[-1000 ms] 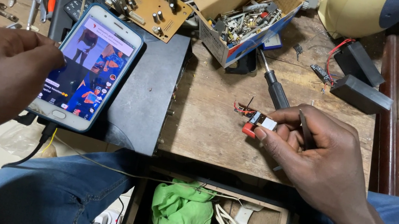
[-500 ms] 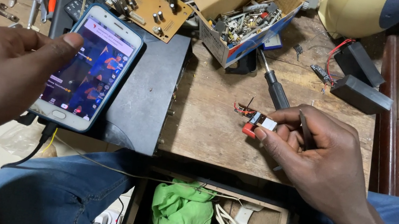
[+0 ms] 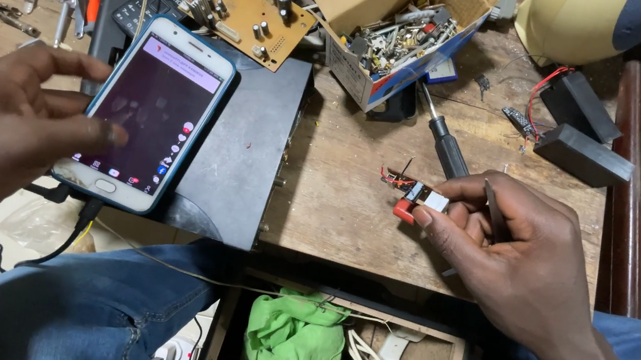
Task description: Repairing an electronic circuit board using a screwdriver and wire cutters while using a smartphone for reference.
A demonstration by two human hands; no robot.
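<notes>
Two bare hands work over a cluttered wooden counter (image 3: 343, 200), seen from above. The right hand (image 3: 523, 265) is closed in a pinch around a small electrical part (image 3: 421, 203): a white block with a red end, thin red and black wires trailing off its left side. A slim dark tool (image 3: 495, 214) is also gripped in the same hand. The part is held just above the counter, near its front edge and right of centre. The left hand (image 3: 2, 128) is open and holds nothing, fingers spread, one fingertip touching the screen of a white smartphone (image 3: 148, 112) in a blue case. The phone lies tilted on a flat dark metal case (image 3: 242, 168) that overhangs the counter's front edge. Bare wood between the metal case and the right hand gives the most open room. Behind it lie a black-handled screwdriver (image 3: 446, 144), a cardboard box (image 3: 385, 29) full of metal parts and a tan circuit board (image 3: 248, 13). Below the front edge, an open drawer (image 3: 229, 336) holds a green cloth (image 3: 292, 341).
</notes>
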